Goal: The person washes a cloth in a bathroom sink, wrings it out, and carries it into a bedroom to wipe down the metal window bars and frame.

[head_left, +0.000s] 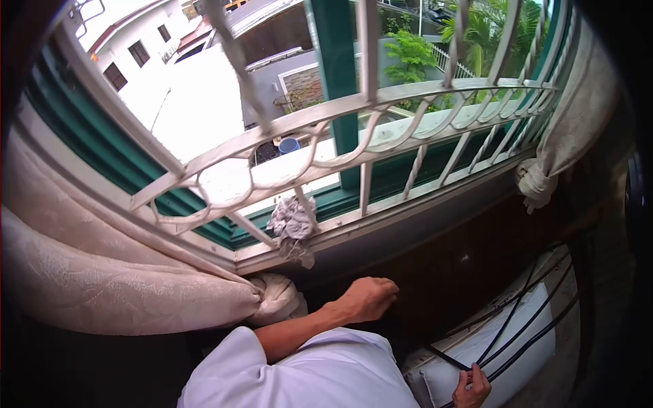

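Note:
My left hand (371, 298) is curled closed over the dark area below the window sill, to the right of the knotted left curtain (277, 299). Whether anything is inside its fingers is hidden. A crumpled grey cloth (292, 224) lies on the sill against the window grille, up and left of that hand. At the lower right, my right hand (472, 386) has its fingers pinched together at the thin black rods (520, 333). These rods run over a white cushion (503, 353), and a shorter black piece meets them near the fingertips.
A white metal grille (340, 149) spans the green-framed window (348, 178). The right curtain (575, 115) hangs tied in a knot. Outside are buildings, plants and a blue container (288, 145). A dark brown surface (435, 272) lies below the sill.

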The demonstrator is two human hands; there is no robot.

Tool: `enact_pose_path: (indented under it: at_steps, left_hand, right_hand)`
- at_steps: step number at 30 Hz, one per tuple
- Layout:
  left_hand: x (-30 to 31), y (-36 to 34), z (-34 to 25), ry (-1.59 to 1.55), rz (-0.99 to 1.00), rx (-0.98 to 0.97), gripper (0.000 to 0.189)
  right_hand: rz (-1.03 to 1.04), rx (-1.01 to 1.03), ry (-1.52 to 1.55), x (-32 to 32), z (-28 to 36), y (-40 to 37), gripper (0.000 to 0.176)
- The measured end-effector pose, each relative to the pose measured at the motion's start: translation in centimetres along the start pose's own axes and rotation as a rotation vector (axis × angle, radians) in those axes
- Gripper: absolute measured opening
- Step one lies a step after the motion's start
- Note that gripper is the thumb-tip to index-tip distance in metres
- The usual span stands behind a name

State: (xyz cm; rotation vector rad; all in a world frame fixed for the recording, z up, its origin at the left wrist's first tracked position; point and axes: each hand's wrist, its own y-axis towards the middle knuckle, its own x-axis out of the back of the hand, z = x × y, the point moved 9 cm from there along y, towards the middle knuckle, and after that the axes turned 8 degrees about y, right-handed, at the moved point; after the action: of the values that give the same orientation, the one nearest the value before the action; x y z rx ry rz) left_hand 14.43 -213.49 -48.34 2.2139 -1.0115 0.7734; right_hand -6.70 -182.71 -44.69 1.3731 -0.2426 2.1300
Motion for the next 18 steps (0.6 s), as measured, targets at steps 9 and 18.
enact_pose_path:
  at_steps: [9, 18]
  left_hand:
    - [15.2, -8.7, 6.5, 0.739, -0.646, 0.487, 0.067]
    - [15.7, -9.7, 5.0, 0.636, -0.677, 0.397, 0.024]
  right_hand:
    - [0.206, 0.272, 0.070, -3.0, 7.8, 2.0, 0.025]
    - [0.240, 0.389, 0.155, -3.3, 11.8, 9.8, 0.020]
